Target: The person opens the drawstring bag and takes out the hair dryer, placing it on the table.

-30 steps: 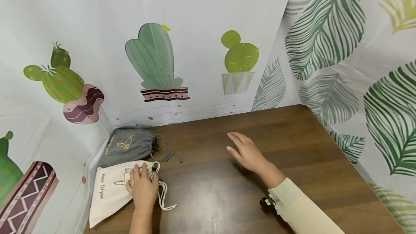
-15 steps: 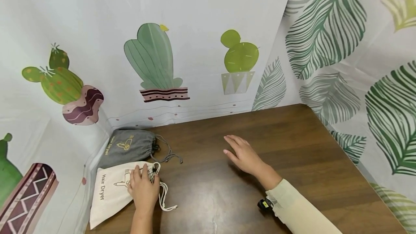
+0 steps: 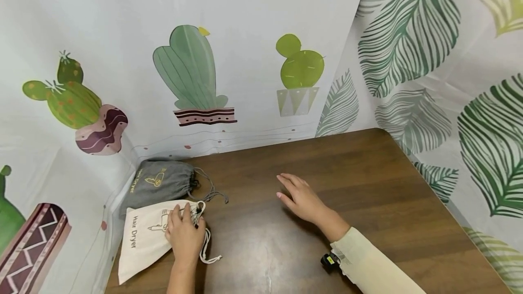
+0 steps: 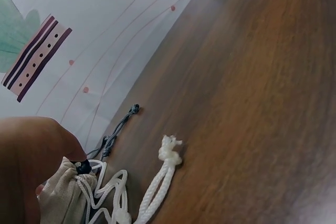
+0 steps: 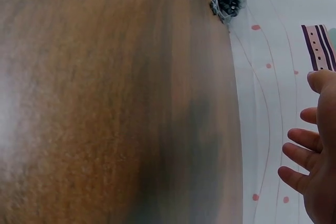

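A cream drawstring bag [image 3: 140, 239] printed "Hair Dryer" lies at the table's left side. My left hand [image 3: 185, 237] grips it near its gathered neck, thumb toward the cords. In the left wrist view the curled hand [image 4: 37, 166] covers part of the bag's neck [image 4: 65, 195], and a knotted white cord [image 4: 169, 156] trails over the wood. Just behind lies a grey drawstring bag [image 3: 165, 178] with a yellow hair dryer print, the cream bag overlapping its near edge. My right hand [image 3: 300, 198], fingers extended, hovers over the middle of the table, holding nothing.
The brown wooden table [image 3: 367, 185] meets a white cactus-printed wall covering [image 3: 253, 58] at the back and left. Leaf-printed covering [image 3: 412, 35] borders its right side. A grey cord [image 3: 216, 193] reaches out from the grey bag.
The cream bag has slid a little to the right together with my left hand. My right hand has drifted slightly left and toward me. The grey bag stays in place.
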The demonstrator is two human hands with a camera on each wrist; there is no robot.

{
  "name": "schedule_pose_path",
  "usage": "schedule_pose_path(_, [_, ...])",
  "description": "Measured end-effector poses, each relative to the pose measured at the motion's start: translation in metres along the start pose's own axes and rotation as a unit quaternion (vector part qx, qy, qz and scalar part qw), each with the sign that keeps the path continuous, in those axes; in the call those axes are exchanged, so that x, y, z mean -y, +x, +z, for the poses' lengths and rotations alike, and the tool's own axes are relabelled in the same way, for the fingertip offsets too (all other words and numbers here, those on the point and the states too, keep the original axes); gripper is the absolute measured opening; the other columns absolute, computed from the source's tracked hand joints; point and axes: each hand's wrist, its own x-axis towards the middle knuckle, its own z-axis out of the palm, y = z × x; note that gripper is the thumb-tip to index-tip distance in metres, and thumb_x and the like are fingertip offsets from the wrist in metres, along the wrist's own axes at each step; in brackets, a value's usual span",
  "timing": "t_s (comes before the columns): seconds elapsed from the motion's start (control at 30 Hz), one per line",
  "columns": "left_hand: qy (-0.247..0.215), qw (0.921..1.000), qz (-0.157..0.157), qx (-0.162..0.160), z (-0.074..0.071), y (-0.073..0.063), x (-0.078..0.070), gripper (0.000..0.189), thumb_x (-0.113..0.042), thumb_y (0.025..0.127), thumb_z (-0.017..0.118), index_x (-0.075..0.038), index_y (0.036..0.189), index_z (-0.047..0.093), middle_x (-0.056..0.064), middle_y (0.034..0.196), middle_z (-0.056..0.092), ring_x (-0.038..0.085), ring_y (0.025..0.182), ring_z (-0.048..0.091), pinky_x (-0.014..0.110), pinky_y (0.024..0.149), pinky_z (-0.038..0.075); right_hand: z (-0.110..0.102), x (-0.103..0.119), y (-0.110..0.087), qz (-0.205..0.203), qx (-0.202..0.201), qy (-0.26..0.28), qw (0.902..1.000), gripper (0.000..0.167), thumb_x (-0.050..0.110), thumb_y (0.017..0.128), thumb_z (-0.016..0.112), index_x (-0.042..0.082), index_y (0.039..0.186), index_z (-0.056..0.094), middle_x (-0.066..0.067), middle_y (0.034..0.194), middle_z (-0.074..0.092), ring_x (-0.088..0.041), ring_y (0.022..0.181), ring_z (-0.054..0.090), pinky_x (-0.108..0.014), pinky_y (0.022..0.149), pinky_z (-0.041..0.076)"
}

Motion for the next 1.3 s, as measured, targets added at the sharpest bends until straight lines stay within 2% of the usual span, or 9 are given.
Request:
schedule_pose_path(0.37, [-0.006,0.9999,0.014,0.005,0.003,-0.007,-0.01,0.058,-0.025,0.091,0.07,-0.001,0.141,0.054,0.028,0.151,0.04,0.05,0.144,0.028,0.073,0.104,0.026,-0.002,0.008,-0.001,-0.006,0.015,0.007,0.9998,0.059,0.042,0.105,0.052,0.012,0.154,0.041,-0.014,0.155,0.045,-0.036,0.141,0.046,-0.057,0.116,0.037])
schedule_pose_path(0.63, [-0.013,0.9992,0.035,-0.014,0.008,-0.012,-0.015,0.054,-0.027,0.092,0.071,-0.001,0.138,0.058,0.027,0.147,0.045,0.05,0.141,0.033,0.071,0.101,0.029,0.003,0.013,0.0,-0.007,0.025,0.007,0.9996,0.061,0.042,0.104,0.052,0.012,0.155,0.04,-0.014,0.156,0.044,-0.037,0.142,0.045,-0.058,0.116,0.036])
schedule_pose_path(0.93, [-0.031,0.9988,0.035,-0.016,0.01,-0.015,-0.024,0.047,-0.03,0.096,0.067,-0.003,0.134,0.061,0.025,0.145,0.048,0.047,0.14,0.035,0.07,0.099,0.03,0.005,0.018,0.001,-0.008,0.042,0.008,0.999,0.062,0.043,0.105,0.052,0.013,0.156,0.037,-0.015,0.157,0.043,-0.037,0.143,0.044,-0.059,0.116,0.036])
schedule_pose_path(1.13, [-0.045,0.9978,0.044,-0.022,0.014,-0.018,-0.031,0.036,-0.022,0.1,0.06,-0.004,0.131,0.063,0.025,0.143,0.051,0.047,0.137,0.039,0.068,0.096,0.033,0.008,0.02,0.0,-0.007,0.049,0.005,0.9987,0.062,0.044,0.104,0.052,0.013,0.156,0.037,-0.013,0.157,0.043,-0.036,0.143,0.044,-0.058,0.117,0.035])
schedule_pose_path(1.3, [-0.051,0.9969,0.054,-0.025,0.016,-0.02,-0.036,0.034,-0.012,0.097,0.061,-0.004,0.13,0.064,0.024,0.141,0.053,0.046,0.135,0.041,0.068,0.094,0.035,0.01,0.022,-0.001,-0.009,0.056,0.004,0.9984,0.062,0.044,0.104,0.052,0.013,0.156,0.038,-0.014,0.156,0.044,-0.035,0.142,0.045,-0.057,0.117,0.036])
